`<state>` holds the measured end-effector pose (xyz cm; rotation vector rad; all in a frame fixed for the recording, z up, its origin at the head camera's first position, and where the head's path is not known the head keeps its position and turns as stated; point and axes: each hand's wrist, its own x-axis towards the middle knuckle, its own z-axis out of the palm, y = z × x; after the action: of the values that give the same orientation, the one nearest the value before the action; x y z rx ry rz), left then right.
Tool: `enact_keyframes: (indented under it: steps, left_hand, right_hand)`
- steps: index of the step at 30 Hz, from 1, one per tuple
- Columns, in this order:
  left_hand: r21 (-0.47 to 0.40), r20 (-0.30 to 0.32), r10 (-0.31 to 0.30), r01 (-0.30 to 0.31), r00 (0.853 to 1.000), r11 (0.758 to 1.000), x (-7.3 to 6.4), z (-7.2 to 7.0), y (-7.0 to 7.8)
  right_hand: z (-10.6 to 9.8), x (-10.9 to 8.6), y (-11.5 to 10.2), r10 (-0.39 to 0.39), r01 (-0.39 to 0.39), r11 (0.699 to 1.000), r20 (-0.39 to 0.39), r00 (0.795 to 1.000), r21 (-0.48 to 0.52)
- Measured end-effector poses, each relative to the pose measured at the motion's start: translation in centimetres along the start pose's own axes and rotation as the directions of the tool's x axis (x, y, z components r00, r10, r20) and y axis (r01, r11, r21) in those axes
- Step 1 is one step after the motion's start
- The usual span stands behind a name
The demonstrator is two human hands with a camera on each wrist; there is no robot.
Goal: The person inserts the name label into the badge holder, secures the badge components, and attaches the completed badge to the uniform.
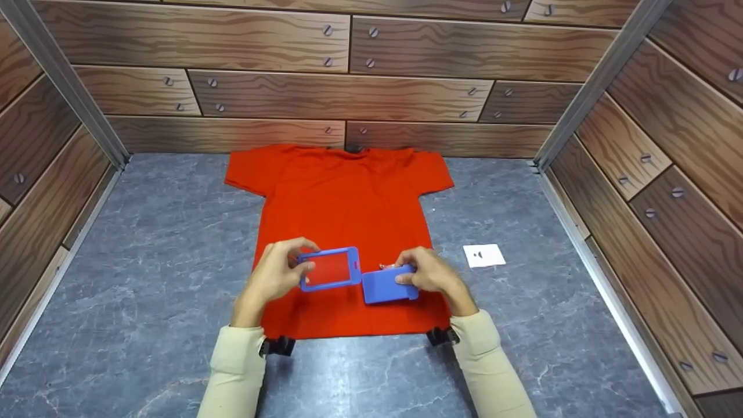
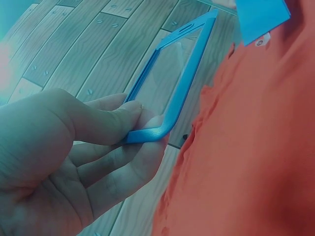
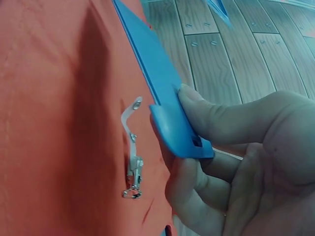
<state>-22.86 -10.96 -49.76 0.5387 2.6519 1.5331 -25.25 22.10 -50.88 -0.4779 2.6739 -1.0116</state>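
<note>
My left hand (image 1: 277, 271) pinches one end of a blue badge-holder frame (image 1: 354, 267) between thumb and fingers. In the left wrist view its window looks clear. My right hand (image 1: 430, 271) holds the matching solid blue back panel (image 1: 380, 287), thumb flat on its face and fingers behind. The two parts are apart, their near ends close together above a red T-shirt (image 1: 348, 212) spread out flat. A badge clip with a clear strap and metal fastener (image 3: 134, 169) shows against the shirt in the right wrist view, beside the panel.
Right of the shirt, a small white card (image 1: 484, 255) with a dark mark lies on the grey marbled surface (image 1: 168, 249). Wood-patterned walls (image 1: 278, 96) with grey metal corner strips enclose the back and both sides.
</note>
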Motion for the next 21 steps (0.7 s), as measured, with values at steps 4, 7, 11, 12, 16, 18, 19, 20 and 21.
enact_keyframes:
  steps: [4,7,11,12,16,18,19,20,21]
  left_hand:
    - [0.0,-0.003,-0.004,0.004,1.0,1.0,0.0,0.0,0.0]
    - [0.001,-0.008,-0.003,0.003,1.0,1.0,-0.1,0.1,0.0]
    - [-0.006,-0.003,-0.002,0.002,1.0,1.0,-0.1,0.1,0.0]
    - [-0.006,-0.001,-0.003,0.003,1.0,1.0,-0.1,0.1,0.0]
    - [-0.002,0.002,-0.003,0.003,1.0,1.0,0.0,0.1,0.1]
    - [0.001,0.001,-0.002,0.002,1.0,1.0,0.0,0.1,0.1]
    - [0.002,0.001,-0.001,0.001,1.0,1.0,0.0,0.1,0.1]
    - [0.003,-0.001,0.0,0.0,1.0,1.0,0.0,0.1,0.1]
    - [0.003,-0.002,0.001,-0.001,1.0,1.0,0.0,0.1,0.1]
  right_hand:
    - [0.4,0.1,-0.1,0.012,-0.012,0.999,0.004,1.0,-0.033]
    - [0.6,0.2,-0.2,0.032,-0.032,0.998,0.013,0.999,-0.055]
    - [0.7,0.3,-0.4,0.075,-0.073,0.996,0.038,0.996,-0.056]
    - [0.8,0.3,-0.5,0.083,-0.08,0.995,0.042,0.996,-0.055]
    - [1.0,0.4,-0.6,0.094,-0.091,0.994,0.054,0.994,-0.056]
    - [1.1,0.5,-0.6,0.09,-0.087,0.995,0.053,0.995,-0.057]
    - [1.1,0.5,-0.6,0.088,-0.085,0.995,0.052,0.995,-0.057]
    - [1.2,0.5,-0.6,0.087,-0.084,0.995,0.051,0.995,-0.058]
    - [1.2,0.5,-0.6,0.085,-0.082,0.995,0.049,0.995,-0.059]
